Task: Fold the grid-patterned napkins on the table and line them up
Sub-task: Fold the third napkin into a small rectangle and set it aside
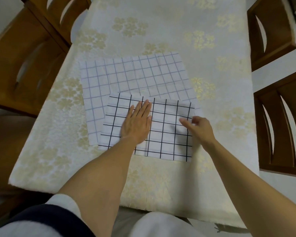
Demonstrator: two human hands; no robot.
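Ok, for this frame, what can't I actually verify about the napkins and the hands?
- Head view: how many pale-grid napkins lie there; they overlap, and the black-grid napkin covers their near edges.
- Whether the black-grid napkin is already folded: layers not visible from above.
- Whether the right hand pinches the napkin's edge: motion-blurred, fingertips curled.
- The cloth under the left hand: covered by the flat palm.

Place: a home dining area is showing here.
Table: a cream tablecloth with pale gold flower clusters (161,31) is covering it.
Seating: brown wooden chairs with curved cut-out backs (270,31) are standing alongside.
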